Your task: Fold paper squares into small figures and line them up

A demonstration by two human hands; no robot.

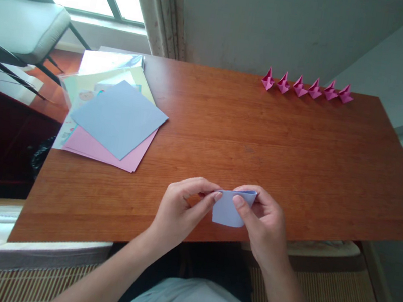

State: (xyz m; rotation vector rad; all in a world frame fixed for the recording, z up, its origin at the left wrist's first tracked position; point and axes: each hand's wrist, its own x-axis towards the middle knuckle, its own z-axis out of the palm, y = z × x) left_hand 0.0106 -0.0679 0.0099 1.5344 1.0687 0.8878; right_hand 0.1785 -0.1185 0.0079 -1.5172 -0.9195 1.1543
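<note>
A small folded piece of light blue paper (228,210) is held just above the near edge of the wooden table (263,145). My left hand (178,211) pinches its left upper corner between thumb and fingers. My right hand (264,222) pinches its right upper edge, thumb on the front face. Both hands are closed on the paper, which bends over at the top.
A stack of paper sheets lies at the table's left: a blue sheet (118,117) on a pink sheet (109,152) over printed packaging (99,73). Several pink folded paper figures (307,87) stand in a row along the far right edge. A chair (19,20) stands by the window at far left.
</note>
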